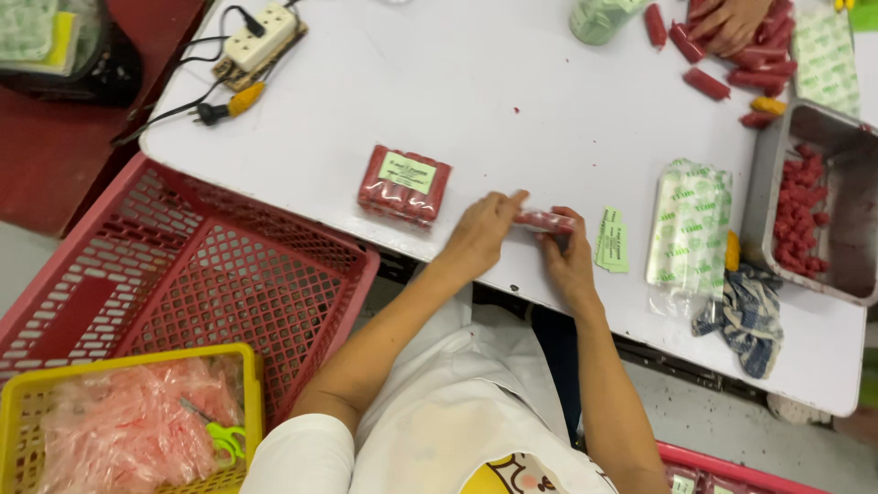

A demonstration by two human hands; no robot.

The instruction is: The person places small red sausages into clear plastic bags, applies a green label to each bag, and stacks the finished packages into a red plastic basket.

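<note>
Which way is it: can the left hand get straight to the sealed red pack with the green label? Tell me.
Probably yes. The left hand lies close beside the red pack, with only bare white table between them.

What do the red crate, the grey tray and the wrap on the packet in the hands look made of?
Red crate: moulded plastic, matte, lattice walls. Grey tray: probably metal, dull sheen, thin bent rim. Packet between left hand and right hand: clear glossy film, likely plastic, showing highlights.

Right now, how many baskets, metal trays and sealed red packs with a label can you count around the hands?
Red mesh basket: 1
Yellow basket: 1
Metal tray: 1
Sealed red pack with a green label: 1
Total: 4
The left hand and right hand hold a separate small red pack, not counted.
</note>
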